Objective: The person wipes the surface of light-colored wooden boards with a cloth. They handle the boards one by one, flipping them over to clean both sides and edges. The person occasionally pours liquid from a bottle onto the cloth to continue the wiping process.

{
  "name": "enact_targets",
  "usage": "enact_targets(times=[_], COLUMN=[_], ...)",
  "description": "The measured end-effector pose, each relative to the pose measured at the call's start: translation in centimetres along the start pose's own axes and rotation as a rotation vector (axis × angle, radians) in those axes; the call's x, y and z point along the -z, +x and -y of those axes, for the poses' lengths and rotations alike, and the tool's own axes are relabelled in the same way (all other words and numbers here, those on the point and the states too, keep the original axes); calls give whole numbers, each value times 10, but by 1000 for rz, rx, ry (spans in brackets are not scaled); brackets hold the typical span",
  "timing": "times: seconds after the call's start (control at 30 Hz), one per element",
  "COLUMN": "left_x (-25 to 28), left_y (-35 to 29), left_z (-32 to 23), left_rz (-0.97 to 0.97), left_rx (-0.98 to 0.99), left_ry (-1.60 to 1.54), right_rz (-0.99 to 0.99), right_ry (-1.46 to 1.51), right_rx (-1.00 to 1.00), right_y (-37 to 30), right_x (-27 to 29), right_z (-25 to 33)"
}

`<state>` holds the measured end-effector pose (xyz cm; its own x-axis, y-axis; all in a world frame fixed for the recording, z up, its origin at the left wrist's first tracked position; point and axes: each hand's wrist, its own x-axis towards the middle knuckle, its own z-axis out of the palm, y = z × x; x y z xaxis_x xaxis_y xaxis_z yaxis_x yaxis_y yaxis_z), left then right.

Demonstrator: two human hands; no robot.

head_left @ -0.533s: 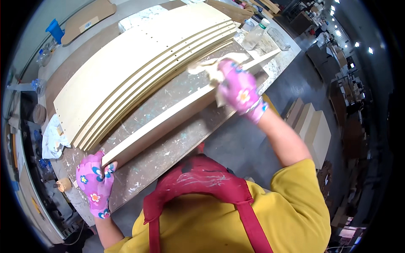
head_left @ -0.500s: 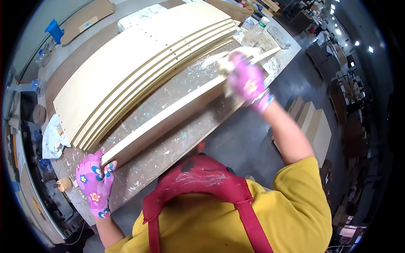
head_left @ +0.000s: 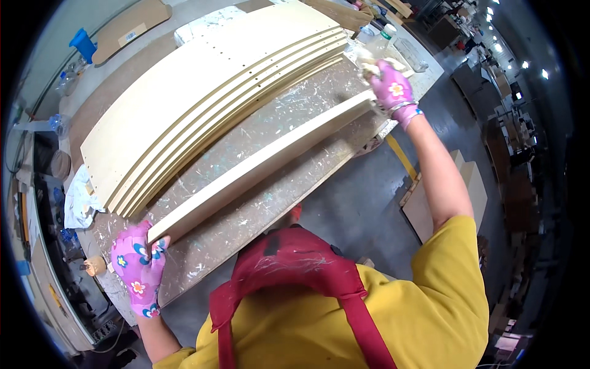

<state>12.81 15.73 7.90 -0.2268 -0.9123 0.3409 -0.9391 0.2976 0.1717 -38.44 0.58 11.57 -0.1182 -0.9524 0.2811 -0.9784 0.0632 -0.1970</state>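
A long pale board (head_left: 264,163) stands on its edge across the paint-spattered workbench (head_left: 258,212), slanting from near left to far right. My left hand (head_left: 140,270), in a pink flowered glove, is closed around its near left end, with the thumb on the side facing me. By the far right end is my right hand (head_left: 394,89), gloved alike, its fingers closed on a pale crumpled cloth (head_left: 370,66). The cloth is partly hidden and slightly blurred. Beyond the board lies a stack of curved pale wooden panels (head_left: 203,80) with small drilled holes.
A clear bottle (head_left: 378,43) stands at the far right corner of the bench. A blue cup (head_left: 82,45) and a flat brown sheet (head_left: 132,31) are at the far left. A white bag (head_left: 80,200) lies by the stack. Panels (head_left: 424,209) rest on the floor at right.
My right hand has moved with the cloth along the board to the far right, out to its end. My left hand stays on the near end.
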Motion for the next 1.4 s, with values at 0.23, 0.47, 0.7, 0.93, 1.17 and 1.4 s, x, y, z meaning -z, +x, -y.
enact_targets(times=[0.23, 0.47, 0.7, 0.93, 1.17, 1.4], left_x=[-1, -5, -6, -6, 0, -1], left_y=[2, 4, 6, 7, -5, -1], left_z=[0, 5, 5, 3, 4, -2], left_rz=[9, 14, -16, 11, 57, 73], left_rx=[64, 63, 55, 48, 83, 92], left_ry=[-44, -33, -65, -8, -20, -34], right_rz=[-110, -109, 3, 180, 78, 4], right_ry=[111, -53, 205, 106, 128, 161], right_rx=[503, 68, 588, 190, 566, 479], right_y=[-58, -16, -64, -13, -35, -45], right_x=[-32, -9, -29, -13, -20, -23], right_z=[112, 14, 107, 19, 69, 53])
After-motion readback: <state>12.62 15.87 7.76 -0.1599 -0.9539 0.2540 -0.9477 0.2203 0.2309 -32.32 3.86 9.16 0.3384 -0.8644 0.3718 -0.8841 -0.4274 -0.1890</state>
